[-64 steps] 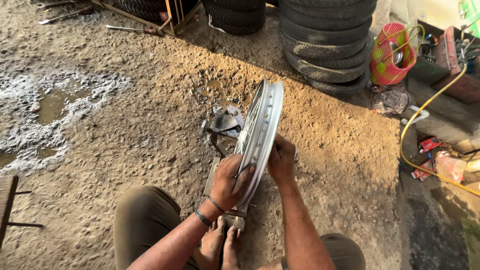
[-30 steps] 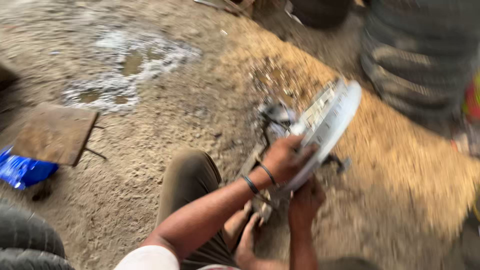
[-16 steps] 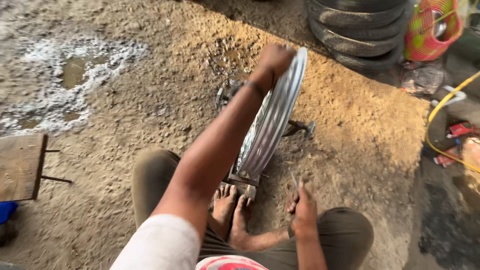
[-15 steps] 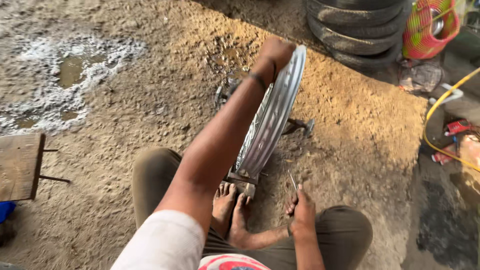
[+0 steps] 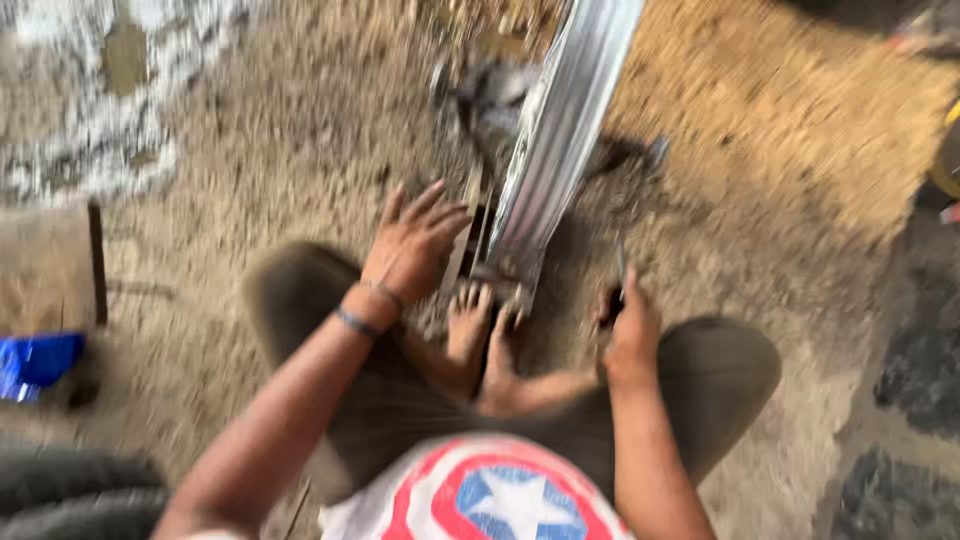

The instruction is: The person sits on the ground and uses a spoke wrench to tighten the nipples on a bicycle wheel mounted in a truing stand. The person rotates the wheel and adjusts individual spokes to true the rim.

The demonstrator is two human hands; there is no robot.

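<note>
A crumpled blue packet (image 5: 35, 362), shiny like plastic wrap, lies on the dirt floor at the far left edge, just below a brown wooden board (image 5: 50, 270). It is blurred, so any print cannot be made out.

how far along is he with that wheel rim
Done: the silver wheel rim stands upright on the dirt ground, its lower edge at a small metal stand by the bare feet. In hand: the right hand grips a thin dark tool; the left hand hovers open beside the rim. Left: the tool is not yet on the rim. The blurred picture hides finer detail.
</note>
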